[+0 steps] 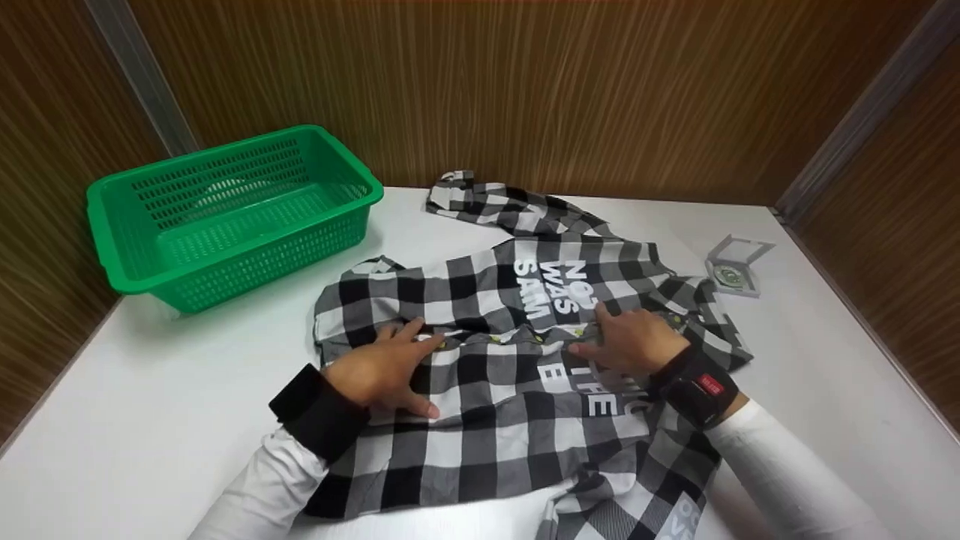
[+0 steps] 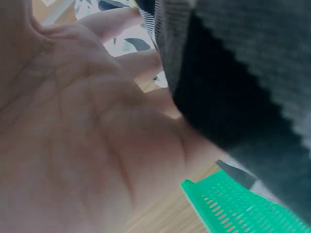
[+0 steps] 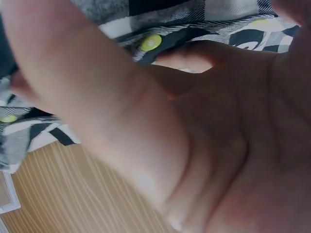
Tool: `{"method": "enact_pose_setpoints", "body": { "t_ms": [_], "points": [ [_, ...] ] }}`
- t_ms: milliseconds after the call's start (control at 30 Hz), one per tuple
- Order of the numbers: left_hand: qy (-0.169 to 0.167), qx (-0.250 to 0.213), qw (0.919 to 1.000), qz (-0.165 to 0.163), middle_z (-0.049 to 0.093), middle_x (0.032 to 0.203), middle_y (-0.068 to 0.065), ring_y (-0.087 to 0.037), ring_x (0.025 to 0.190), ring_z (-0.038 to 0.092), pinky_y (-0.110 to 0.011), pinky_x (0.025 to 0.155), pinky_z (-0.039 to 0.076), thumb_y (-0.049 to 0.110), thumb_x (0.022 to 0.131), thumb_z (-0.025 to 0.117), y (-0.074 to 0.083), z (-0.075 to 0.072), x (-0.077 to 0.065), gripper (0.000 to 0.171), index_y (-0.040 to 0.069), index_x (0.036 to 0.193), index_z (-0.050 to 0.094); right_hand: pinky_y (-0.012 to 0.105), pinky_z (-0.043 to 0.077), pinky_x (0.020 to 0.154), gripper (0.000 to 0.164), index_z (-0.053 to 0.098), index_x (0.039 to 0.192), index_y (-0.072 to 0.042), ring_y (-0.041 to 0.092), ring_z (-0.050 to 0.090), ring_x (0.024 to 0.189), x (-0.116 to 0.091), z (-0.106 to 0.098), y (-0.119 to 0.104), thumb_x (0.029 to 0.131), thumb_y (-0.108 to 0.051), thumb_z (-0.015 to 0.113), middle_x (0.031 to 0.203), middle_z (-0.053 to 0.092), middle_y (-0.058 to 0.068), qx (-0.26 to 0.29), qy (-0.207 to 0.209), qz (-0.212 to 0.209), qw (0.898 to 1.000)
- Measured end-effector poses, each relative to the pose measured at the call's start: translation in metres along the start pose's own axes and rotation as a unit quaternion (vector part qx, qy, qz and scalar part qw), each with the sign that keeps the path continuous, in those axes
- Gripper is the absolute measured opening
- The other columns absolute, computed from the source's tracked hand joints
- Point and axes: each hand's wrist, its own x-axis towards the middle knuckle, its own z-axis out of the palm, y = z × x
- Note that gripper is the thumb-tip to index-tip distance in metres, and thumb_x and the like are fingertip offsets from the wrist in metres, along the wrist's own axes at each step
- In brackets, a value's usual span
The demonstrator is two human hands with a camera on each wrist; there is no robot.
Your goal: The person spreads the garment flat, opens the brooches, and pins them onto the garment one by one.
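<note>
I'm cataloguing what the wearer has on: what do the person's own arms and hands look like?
On the left, a white fabric sleeve runs up to a broad black wristband; on the right, a matching white sleeve stops just short of a second black wristband, which bears a small red label with pale lettering. The left hand and right hand wear no gloves.

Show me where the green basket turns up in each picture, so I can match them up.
Head: the basket is at the upper left, beyond and left of the shirt.
Left wrist: part of the basket shows at the lower right, cut off by the picture's edge.
Right wrist: not in it.
Shared landmark: the checked shirt, central in the head view, at the right in the left wrist view, along the top in the right wrist view.
</note>
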Motion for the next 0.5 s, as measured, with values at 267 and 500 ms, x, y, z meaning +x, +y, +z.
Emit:
{"method": "enact_pose_setpoints", "body": {
  "t_ms": [267, 500],
  "points": [
    [0.058, 0.041, 0.9974, -0.008, 0.038, 0.146, -0.029, -0.055, 0.126, 0.042, -0.062, 0.093, 0.050, 0.050, 0.064, 0.087, 0.022, 0.013, -0.019, 0.102, 0.007, 0.145, 0.042, 0.047, 0.057, 0.063, 0.102, 0.004, 0.159, -0.018, 0.052, 0.062, 0.099, 0.019, -0.011, -0.002, 0.086, -0.077, 0.045, 0.144, 0.031, 0.047, 0.048, -0.075, 0.000, 0.996],
    [0.087, 0.180, 0.9787, -0.046, 0.052, 0.130, -0.027, -0.046, 0.105, 0.058, -0.050, 0.080, 0.057, 0.071, 0.061, 0.077, 0.047, 0.030, -0.031, 0.109, 0.000, 0.138, 0.047, 0.068, 0.048, 0.090, 0.103, 0.002, 0.159, -0.029, 0.065, 0.040, 0.126, 0.036, -0.025, -0.007, 0.082, -0.077, 0.053, 0.157, 0.002, 0.040, 0.059, -0.100, -0.007, 0.993]
  ]
}}
